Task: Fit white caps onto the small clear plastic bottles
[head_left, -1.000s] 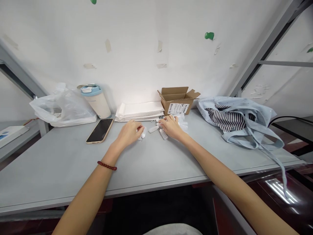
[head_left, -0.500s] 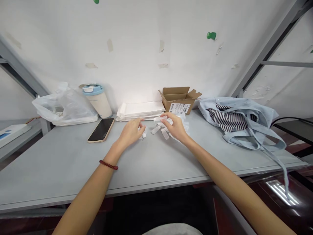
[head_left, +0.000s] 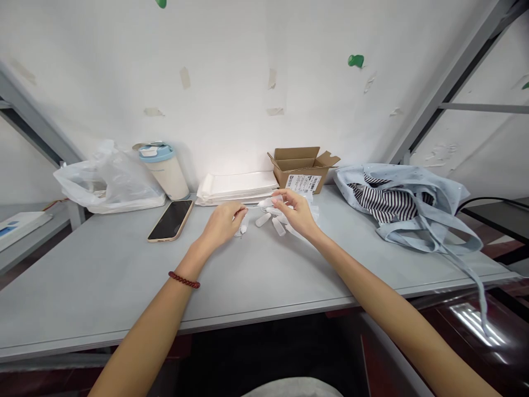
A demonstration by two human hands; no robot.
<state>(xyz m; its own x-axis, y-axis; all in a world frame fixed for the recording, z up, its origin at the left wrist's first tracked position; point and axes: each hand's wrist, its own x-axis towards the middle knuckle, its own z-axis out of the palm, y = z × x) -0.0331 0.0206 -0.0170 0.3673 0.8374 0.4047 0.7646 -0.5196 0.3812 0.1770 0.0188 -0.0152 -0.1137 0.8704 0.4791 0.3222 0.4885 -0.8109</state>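
My right hand (head_left: pixel 298 214) is closed around a small translucent white tube (head_left: pixel 269 203), which points left just above the table. Beneath and beside that hand lie several similar white tubes (head_left: pixel 279 226), together with some clear plastic. To the left of them, my left hand (head_left: pixel 223 223) has thumb and forefinger pressed together near the held tube's end. Whatever those fingertips pinch is too small to make out. Small white pieces (head_left: pixel 243 228) rest on the table just under the left fingertips.
Behind the hands are a stack of white envelopes (head_left: pixel 237 184) and an open cardboard box (head_left: pixel 303 173). A phone (head_left: pixel 171 220), a lidded cup (head_left: pixel 167 172) and a plastic bag (head_left: pixel 109 176) sit left. On the right lies a light blue cloth bag (head_left: pixel 438 190).
My left thumb and forefinger have closed into a pinch; before, they were apart. The tube in my right hand shows more clearly now, and that hand has barely shifted.
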